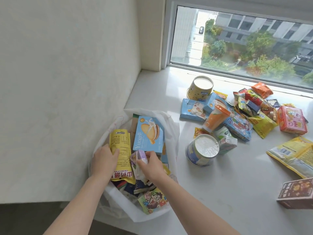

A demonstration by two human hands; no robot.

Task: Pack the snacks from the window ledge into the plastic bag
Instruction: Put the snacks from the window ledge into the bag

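Observation:
A white plastic bag (172,131) lies open at the left end of the white window ledge (211,192). Inside it are a blue Yuogee biscuit box (149,135), a yellow snack pouch (121,148) and several small packets. My left hand (104,160) grips the yellow pouch by its left edge inside the bag. My right hand (150,164) is closed on a small purple and white packet (138,158) over the bag's middle. More snacks lie in a heap (240,114) on the ledge to the right.
On the ledge stand a yellow paper cup (200,87), a blue tub with a foil lid (201,150), an orange cup (216,118), a pink box (292,120), a yellow flat bag (294,154) and a brown box (296,193). A wall rises on the left, the window behind.

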